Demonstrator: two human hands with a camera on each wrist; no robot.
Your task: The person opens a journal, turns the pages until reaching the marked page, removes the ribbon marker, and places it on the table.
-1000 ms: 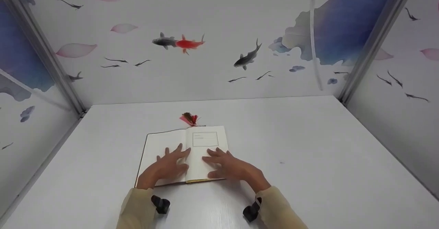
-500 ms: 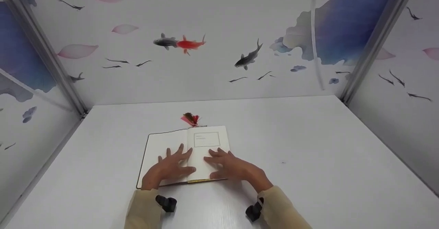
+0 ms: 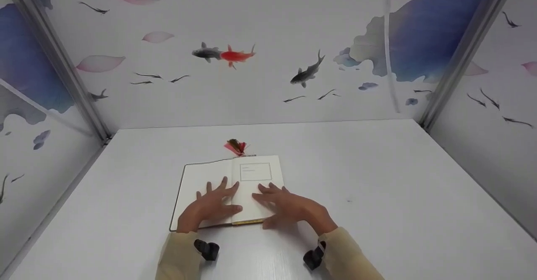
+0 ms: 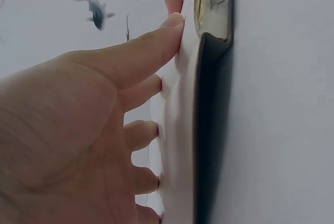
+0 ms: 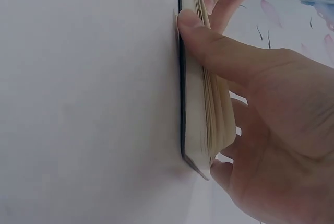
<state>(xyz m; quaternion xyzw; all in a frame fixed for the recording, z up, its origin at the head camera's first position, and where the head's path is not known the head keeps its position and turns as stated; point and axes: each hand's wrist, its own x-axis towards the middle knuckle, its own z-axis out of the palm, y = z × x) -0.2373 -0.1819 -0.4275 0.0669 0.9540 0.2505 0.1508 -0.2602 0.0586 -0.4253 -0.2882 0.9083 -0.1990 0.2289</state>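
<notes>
A notebook [image 3: 205, 173] lies spread wide on the white table, its cream pages facing up. A printed box is on the upper part of the right page. My left hand [image 3: 209, 203] rests with spread fingers on the left page, its thumb [image 4: 151, 46] reaching across the fold. My right hand [image 3: 291, 206] lies on the lower right page with fingers extended. Its thumb [image 5: 209, 44] touches the lower edge of the page block [image 5: 195, 98], where some leaves fan slightly apart. A red and dark tassel [image 3: 236, 146] sticks out beyond the notebook's top.
The white tabletop [image 3: 377, 179] extends around the notebook. A white back panel [image 3: 268, 95] with painted fish and petals meets its far edge. Grey metal posts [image 3: 457, 66] stand at the corners. Black wrist cameras [image 3: 207, 250] sit at both cuffs.
My right thumb has slid off the page down to the notebook's lower edge. My left thumb has shifted right, over the fold. The whole view has drifted slightly.
</notes>
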